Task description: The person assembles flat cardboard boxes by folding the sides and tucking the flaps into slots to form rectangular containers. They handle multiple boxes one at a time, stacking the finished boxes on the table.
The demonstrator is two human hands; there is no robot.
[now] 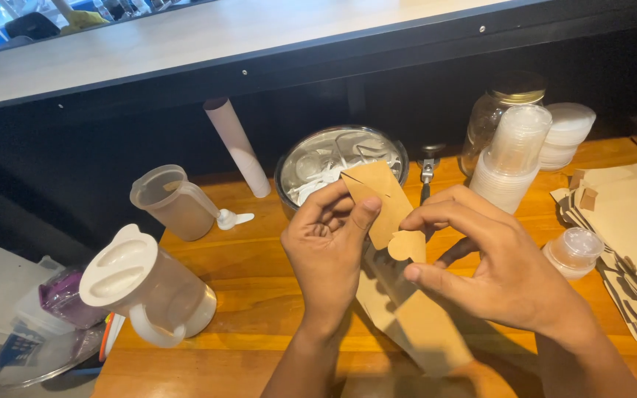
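A flat brown cardboard box blank point(407, 309) is held up over the wooden counter point(259, 295). My left hand point(326, 250) grips its upper flap between thumb and fingers. My right hand point(495, 258) pinches a small rounded tab of the same blank at its right edge. The lower part of the blank rests near the counter's front.
A stack of flat brown box blanks point(628, 236) lies at the right. Behind are a metal bowl point(340, 158), stacked clear plastic cups point(510, 158), a glass jar point(499, 110), white lids point(569, 133) and a small lidded cup point(575, 250). Two plastic jugs point(149, 284) and a paper roll point(239, 147) stand left.
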